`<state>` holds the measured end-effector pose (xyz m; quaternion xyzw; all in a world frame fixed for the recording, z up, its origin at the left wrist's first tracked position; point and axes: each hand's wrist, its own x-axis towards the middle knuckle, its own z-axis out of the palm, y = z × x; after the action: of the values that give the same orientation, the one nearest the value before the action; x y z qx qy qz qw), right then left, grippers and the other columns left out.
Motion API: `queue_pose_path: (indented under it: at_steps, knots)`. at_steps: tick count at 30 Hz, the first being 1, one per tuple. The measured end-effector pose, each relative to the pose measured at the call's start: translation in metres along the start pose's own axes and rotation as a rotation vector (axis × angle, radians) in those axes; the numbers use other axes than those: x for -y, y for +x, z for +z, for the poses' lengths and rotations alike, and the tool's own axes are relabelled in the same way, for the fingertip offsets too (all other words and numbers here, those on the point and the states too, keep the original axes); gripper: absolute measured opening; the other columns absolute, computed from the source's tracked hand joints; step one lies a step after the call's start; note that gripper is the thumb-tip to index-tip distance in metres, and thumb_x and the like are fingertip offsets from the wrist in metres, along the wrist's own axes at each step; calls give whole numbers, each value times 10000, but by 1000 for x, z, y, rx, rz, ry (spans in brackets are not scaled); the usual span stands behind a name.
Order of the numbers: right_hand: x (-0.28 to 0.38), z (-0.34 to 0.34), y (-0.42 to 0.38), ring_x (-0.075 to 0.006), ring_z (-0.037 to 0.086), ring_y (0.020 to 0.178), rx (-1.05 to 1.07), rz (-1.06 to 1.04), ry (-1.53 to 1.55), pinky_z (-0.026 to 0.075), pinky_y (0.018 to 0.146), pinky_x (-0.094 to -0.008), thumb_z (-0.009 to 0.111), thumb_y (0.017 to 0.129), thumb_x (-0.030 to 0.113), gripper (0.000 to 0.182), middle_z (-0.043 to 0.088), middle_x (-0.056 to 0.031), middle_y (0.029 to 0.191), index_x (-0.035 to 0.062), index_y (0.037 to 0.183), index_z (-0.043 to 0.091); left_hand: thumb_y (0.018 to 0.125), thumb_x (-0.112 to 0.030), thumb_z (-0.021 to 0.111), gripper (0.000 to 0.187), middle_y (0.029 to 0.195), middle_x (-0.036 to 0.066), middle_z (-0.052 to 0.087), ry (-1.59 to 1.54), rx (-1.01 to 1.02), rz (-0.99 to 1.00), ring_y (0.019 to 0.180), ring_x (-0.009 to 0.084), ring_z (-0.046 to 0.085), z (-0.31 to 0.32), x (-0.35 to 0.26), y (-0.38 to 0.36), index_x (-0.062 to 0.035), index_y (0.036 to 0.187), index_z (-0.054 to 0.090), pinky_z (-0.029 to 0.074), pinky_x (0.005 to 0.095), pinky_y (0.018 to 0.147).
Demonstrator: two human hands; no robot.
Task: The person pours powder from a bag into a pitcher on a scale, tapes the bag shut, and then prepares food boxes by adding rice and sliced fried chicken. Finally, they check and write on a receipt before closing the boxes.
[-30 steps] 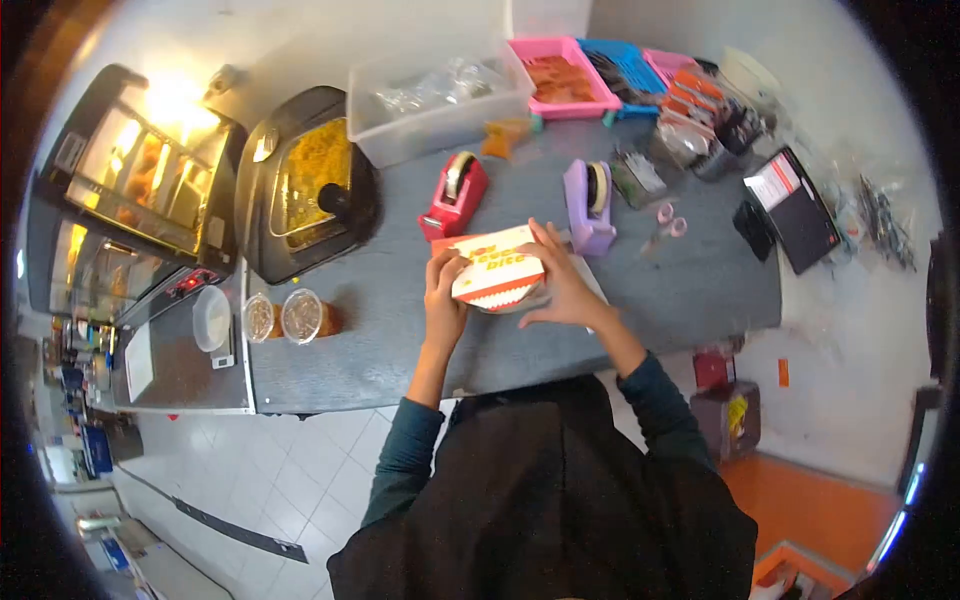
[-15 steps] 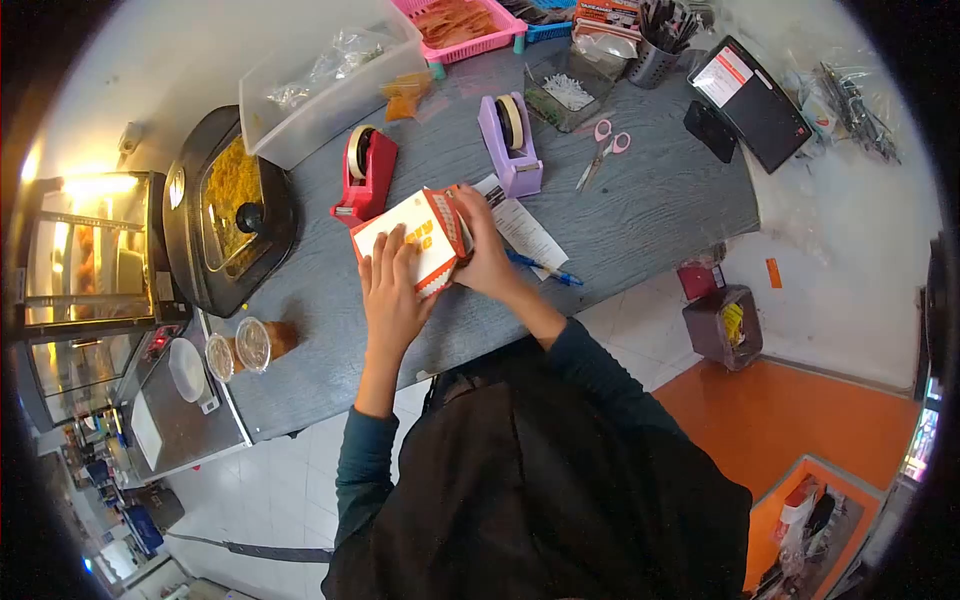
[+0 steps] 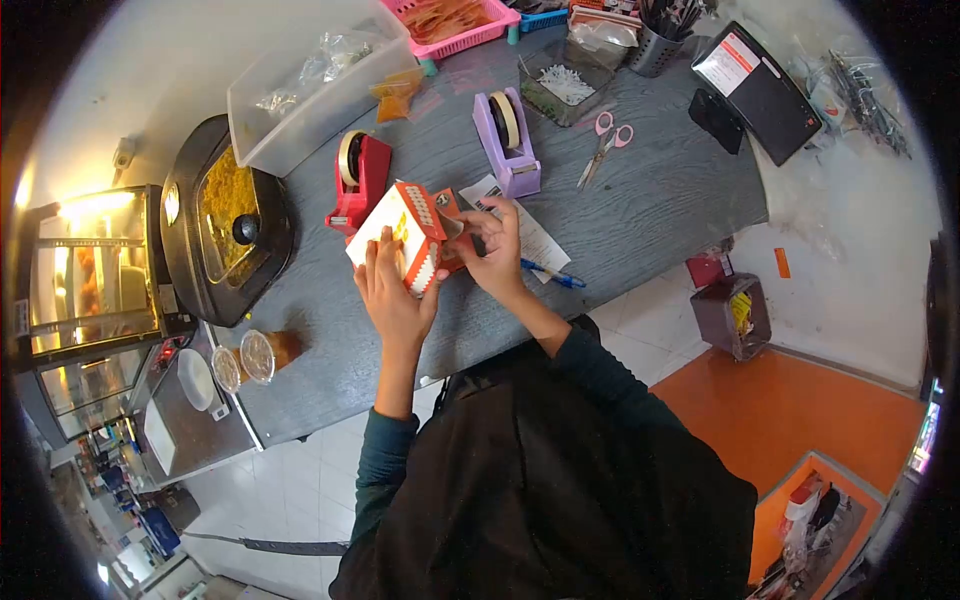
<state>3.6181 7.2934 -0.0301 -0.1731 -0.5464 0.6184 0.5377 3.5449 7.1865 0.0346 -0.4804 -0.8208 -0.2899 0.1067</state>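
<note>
A white and orange-red cardboard box [image 3: 400, 232] is tilted above the grey table, a flap standing open on its right side. My left hand [image 3: 397, 295] grips the box's near left side, fingers on its white face and thumb at the lower edge. My right hand [image 3: 493, 247] is at the open side, fingers curled near the flap; whether they pinch anything is hard to make out. Just behind the box are a red tape dispenser [image 3: 361, 183] and a purple one [image 3: 508, 143]. A printed paper [image 3: 535, 237] lies right of the box, with a blue pen [image 3: 553, 273] across it.
Pink-handled scissors [image 3: 604, 150], a tray of white pieces [image 3: 566, 85] and a black tablet [image 3: 758, 92] stand at the back right. A clear bin [image 3: 310, 105] and black-lidded pan [image 3: 232, 215] are at the left, two lidded cups [image 3: 258, 357] near the front left edge.
The box has turned, and its right side now shows an open flap. My right hand has shifted from holding the box's side to the right, its fingers now curled beside the flap.
</note>
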Motion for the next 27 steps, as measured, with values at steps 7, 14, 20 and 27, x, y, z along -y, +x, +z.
queue_pose_path:
  at_steps: [7,14,20,27]
  knots:
    - [-4,12,-19,-99,558,686,26,126,-200,445,576,-194,647,639,-95,529,592,-71,772,29,1065,359,673,-424,649,648,1274,145,407,49,-49,-45,1185,372,340,14,-11,-7,-17,1132,439,239,496,932]
    - [14,-56,6,-276,487,1051,406,-4,-500,324,913,-400,758,589,225,780,547,-138,1085,105,1237,341,717,-147,581,541,1319,107,361,231,111,79,1208,404,292,14,-6,-10,-223,1236,448,322,507,877]
    - [19,-26,68,-438,166,1247,902,-162,-651,183,991,-520,813,366,460,1016,184,-198,1368,126,1228,392,738,-193,618,429,1225,82,467,86,336,241,1068,317,465,-27,0,19,-210,1157,529,378,408,828]
    - [18,-9,41,-405,291,1185,742,-232,-420,261,966,-452,833,422,392,831,263,-256,1261,99,1084,425,814,-304,538,237,870,94,583,-415,412,-667,751,195,572,5,132,94,-119,946,606,454,318,624]
